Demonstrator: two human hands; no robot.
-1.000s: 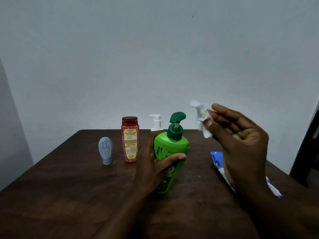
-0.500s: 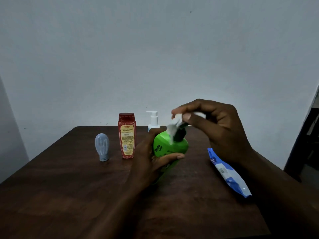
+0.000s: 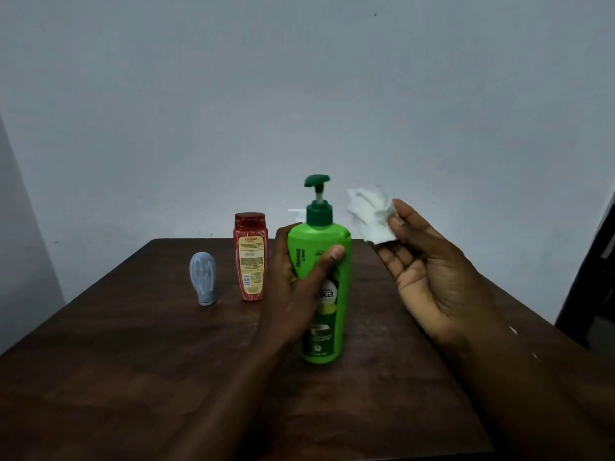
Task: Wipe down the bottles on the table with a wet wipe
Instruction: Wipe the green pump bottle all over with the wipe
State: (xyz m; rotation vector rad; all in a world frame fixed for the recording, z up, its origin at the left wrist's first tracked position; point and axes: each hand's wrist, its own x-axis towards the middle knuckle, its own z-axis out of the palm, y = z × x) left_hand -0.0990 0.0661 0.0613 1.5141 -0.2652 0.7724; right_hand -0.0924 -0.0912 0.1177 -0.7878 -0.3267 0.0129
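A tall green pump bottle (image 3: 327, 257) with a dark green pump head stands upright near the middle of the brown table (image 3: 139, 347). My left hand (image 3: 293, 287) grips its body from the left, thumb across the front label. My right hand (image 3: 429, 271) is raised to the bottle's right, palm up, pinching a crumpled white wet wipe (image 3: 371, 212) at its fingertips. The wipe is beside the pump neck, apart from it. A red bottle (image 3: 250, 256) and a small grey bottle (image 3: 203, 277) stand further left. A white pump (image 3: 296, 212) peeks out behind the green bottle.
A plain pale wall rises behind the table's far edge. A dark object (image 3: 595, 271) stands off the table's right side. My right forearm covers the table's right part.
My right hand has lifted the wipe off the green pump head and drawn back to the right. The green bottle now stands more upright and closer in view.
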